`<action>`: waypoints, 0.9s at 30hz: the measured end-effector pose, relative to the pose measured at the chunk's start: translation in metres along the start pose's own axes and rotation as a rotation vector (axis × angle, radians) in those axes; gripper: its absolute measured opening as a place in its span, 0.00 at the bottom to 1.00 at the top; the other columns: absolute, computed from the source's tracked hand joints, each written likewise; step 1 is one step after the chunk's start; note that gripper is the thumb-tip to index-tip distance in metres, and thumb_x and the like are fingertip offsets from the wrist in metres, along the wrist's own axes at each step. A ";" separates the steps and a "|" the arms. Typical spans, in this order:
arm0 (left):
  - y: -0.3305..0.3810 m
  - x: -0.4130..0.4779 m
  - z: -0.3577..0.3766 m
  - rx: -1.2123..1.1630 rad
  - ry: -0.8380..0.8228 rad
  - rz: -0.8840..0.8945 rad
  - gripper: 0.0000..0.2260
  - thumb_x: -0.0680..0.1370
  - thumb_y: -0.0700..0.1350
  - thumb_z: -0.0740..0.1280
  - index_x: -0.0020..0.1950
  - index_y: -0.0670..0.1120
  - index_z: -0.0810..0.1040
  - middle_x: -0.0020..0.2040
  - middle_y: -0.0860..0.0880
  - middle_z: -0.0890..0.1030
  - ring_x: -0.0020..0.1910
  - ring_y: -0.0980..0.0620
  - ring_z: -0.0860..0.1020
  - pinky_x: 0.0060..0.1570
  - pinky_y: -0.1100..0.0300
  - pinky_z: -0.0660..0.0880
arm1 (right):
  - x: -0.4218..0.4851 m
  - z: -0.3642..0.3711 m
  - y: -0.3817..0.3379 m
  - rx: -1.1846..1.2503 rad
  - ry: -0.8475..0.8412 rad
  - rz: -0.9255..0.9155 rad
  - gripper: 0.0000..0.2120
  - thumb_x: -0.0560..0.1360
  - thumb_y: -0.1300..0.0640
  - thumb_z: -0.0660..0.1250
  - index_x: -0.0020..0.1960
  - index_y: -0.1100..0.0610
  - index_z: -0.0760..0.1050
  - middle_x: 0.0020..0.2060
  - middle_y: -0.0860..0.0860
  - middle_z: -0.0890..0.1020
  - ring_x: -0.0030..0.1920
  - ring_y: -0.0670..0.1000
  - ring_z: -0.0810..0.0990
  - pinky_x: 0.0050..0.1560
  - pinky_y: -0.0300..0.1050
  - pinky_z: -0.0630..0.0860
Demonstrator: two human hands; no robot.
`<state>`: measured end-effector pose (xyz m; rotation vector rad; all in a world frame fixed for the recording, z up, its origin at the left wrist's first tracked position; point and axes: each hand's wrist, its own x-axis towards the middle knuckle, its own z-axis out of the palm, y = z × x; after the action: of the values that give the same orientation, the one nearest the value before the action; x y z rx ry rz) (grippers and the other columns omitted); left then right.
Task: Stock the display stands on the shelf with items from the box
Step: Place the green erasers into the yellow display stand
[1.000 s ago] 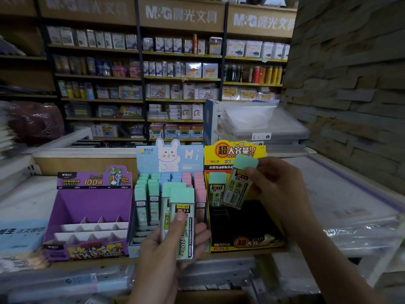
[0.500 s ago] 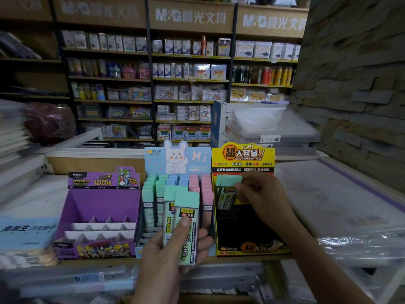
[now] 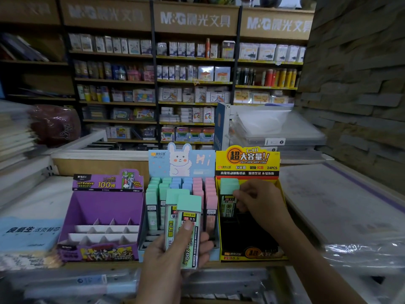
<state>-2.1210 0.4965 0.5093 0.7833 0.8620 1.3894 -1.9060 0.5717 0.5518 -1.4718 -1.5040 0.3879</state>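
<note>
My left hand (image 3: 173,257) grips two green-capped pencil-lead cases (image 3: 186,218), thumb pressed on the front one, in front of the blue rabbit stand. My right hand (image 3: 260,200) pinches another green-capped case (image 3: 229,194) at the back left of the yellow-and-black display stand (image 3: 247,161). That case stands beside others at the back of this stand. The rest of its black interior shows no cases. The box named in the task is not in view.
A blue rabbit display stand (image 3: 182,163) packed with green, blue and pink cases sits in the middle. A purple display stand (image 3: 105,205) with bare white dividers stands to the left. Blue packets (image 3: 28,233) lie far left. Plastic-wrapped stock (image 3: 361,255) lies right, store shelving behind.
My right hand carried its case down from mid-air into the back left of the yellow stand. My left hand kept its two cases in place.
</note>
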 end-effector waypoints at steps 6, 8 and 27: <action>-0.001 0.001 0.000 0.019 -0.032 0.006 0.19 0.61 0.52 0.77 0.46 0.42 0.87 0.44 0.35 0.86 0.40 0.38 0.87 0.31 0.55 0.82 | 0.000 0.000 -0.002 -0.091 0.004 -0.025 0.07 0.76 0.55 0.72 0.41 0.48 0.77 0.31 0.47 0.84 0.34 0.38 0.83 0.30 0.28 0.75; -0.003 0.002 0.002 0.026 -0.036 0.007 0.20 0.61 0.53 0.78 0.46 0.42 0.87 0.44 0.36 0.87 0.41 0.38 0.87 0.31 0.55 0.82 | -0.001 0.000 -0.003 -0.119 -0.004 -0.023 0.06 0.77 0.54 0.72 0.42 0.49 0.77 0.32 0.47 0.84 0.34 0.38 0.83 0.31 0.29 0.76; -0.012 0.005 0.017 0.083 -0.082 0.052 0.16 0.58 0.53 0.79 0.44 0.50 0.88 0.43 0.37 0.87 0.41 0.40 0.87 0.34 0.55 0.83 | -0.050 -0.012 -0.050 0.335 -0.336 -0.061 0.08 0.77 0.49 0.71 0.47 0.52 0.84 0.35 0.54 0.86 0.31 0.50 0.81 0.33 0.40 0.77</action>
<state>-2.1007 0.5017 0.5071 0.9257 0.8454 1.3641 -1.9355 0.5112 0.5764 -1.1319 -1.6446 0.8404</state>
